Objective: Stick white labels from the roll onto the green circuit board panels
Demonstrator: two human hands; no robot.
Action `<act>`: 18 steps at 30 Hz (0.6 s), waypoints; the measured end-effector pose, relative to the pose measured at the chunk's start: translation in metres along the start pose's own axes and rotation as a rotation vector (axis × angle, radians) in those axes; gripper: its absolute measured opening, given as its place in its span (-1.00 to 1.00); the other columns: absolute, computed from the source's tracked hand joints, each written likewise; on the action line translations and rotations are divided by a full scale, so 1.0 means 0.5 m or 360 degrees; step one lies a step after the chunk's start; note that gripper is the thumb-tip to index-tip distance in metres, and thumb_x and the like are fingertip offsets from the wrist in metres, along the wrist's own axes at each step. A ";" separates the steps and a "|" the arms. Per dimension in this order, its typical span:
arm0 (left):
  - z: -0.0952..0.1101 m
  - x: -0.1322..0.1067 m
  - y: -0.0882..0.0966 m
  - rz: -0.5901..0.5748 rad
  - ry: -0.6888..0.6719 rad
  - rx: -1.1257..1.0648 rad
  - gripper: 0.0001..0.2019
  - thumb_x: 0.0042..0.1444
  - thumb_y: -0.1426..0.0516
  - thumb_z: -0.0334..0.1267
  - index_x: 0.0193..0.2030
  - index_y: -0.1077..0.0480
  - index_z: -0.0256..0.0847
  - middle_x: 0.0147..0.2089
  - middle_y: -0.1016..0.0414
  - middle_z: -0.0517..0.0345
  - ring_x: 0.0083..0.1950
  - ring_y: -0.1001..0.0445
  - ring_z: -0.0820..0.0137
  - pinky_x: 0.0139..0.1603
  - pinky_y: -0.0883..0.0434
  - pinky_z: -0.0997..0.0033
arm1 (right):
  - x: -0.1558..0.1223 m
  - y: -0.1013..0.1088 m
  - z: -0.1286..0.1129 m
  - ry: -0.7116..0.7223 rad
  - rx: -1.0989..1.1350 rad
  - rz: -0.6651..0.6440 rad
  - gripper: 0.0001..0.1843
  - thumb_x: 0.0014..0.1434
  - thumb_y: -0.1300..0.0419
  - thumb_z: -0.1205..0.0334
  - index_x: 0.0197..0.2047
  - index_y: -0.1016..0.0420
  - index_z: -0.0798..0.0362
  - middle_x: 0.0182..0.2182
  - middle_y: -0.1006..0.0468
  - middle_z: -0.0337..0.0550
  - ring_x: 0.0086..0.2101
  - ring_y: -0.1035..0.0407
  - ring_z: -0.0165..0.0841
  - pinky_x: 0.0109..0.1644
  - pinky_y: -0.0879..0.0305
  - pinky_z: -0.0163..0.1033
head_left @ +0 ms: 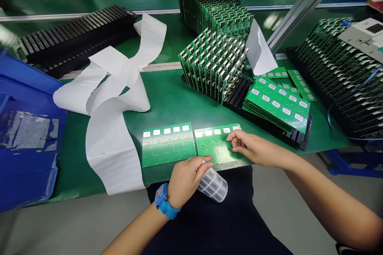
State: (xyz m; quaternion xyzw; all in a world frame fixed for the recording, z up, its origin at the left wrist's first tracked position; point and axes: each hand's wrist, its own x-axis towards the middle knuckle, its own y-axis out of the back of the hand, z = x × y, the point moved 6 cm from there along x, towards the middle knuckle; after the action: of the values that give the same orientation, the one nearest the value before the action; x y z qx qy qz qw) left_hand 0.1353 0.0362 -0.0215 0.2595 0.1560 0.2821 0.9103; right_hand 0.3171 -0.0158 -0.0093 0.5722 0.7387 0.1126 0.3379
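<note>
My left hand (187, 178), with a blue watch (163, 199) on its wrist, grips a roll of printed labels (214, 185) at the table's front edge. Its fingertips reach the lower edge of a green circuit board (221, 149). Over that board's right side, my right hand (249, 147) is curled with thumb and fingers close together; whether something small is between them I cannot make out. White labels run along the board's top edge. To its left lies a second circuit board (169, 147), also with a row of white labels across the top.
Crumpled white backing paper (115, 139) spreads left of the boards, beside a blue bin (26, 171). Behind stand racked circuit boards (212, 63) and a black slotted rack (80, 32). Labelled boards (277, 103) are stacked at right. A metal post (305, 8) rises behind.
</note>
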 end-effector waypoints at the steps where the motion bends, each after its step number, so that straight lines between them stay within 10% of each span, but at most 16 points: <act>1: 0.000 0.000 0.000 0.0003 0.0002 -0.0007 -0.74 0.26 0.02 -0.15 -0.34 -0.42 -0.16 -0.03 -0.53 0.28 -0.12 -0.52 0.38 -0.19 -0.39 0.43 | 0.002 -0.001 0.001 0.0009 -0.0012 0.0012 -0.80 0.21 0.03 0.33 -0.07 -0.18 -0.01 -0.39 -0.35 -0.24 -0.35 -0.31 -0.35 -0.29 -0.21 -0.25; 14: -0.007 -0.004 -0.007 0.0059 0.0077 -0.0069 -0.79 0.22 -0.04 -0.20 -0.32 -0.48 -0.17 -0.11 -0.57 0.25 -0.13 -0.53 0.36 -0.14 -0.38 0.45 | -0.044 -0.029 -0.016 0.0124 -0.0488 0.0629 -0.89 0.25 0.07 0.25 -0.29 -0.25 -0.05 -0.12 -0.32 -0.01 -0.13 -0.34 -0.15 -0.18 -0.33 -0.01; 18: -0.016 -0.018 -0.011 0.0312 0.0108 -0.0090 -0.73 0.16 -0.10 -0.13 -0.45 -0.49 -0.22 -0.42 -0.56 0.09 -0.36 -0.51 0.37 -0.34 -0.40 0.46 | -0.017 -0.051 -0.021 0.0163 -0.0407 0.0777 -0.85 0.16 -0.10 0.00 -0.16 -0.35 -0.43 -0.23 -0.41 -0.11 -0.08 -0.34 -0.06 -0.25 -0.42 0.06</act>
State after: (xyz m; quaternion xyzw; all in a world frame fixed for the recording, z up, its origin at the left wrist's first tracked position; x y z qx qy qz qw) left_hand 0.1271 0.0301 -0.0296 0.2380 0.1527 0.3828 0.8795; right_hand 0.2920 -0.0295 -0.0125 0.6795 0.5749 0.3117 0.3326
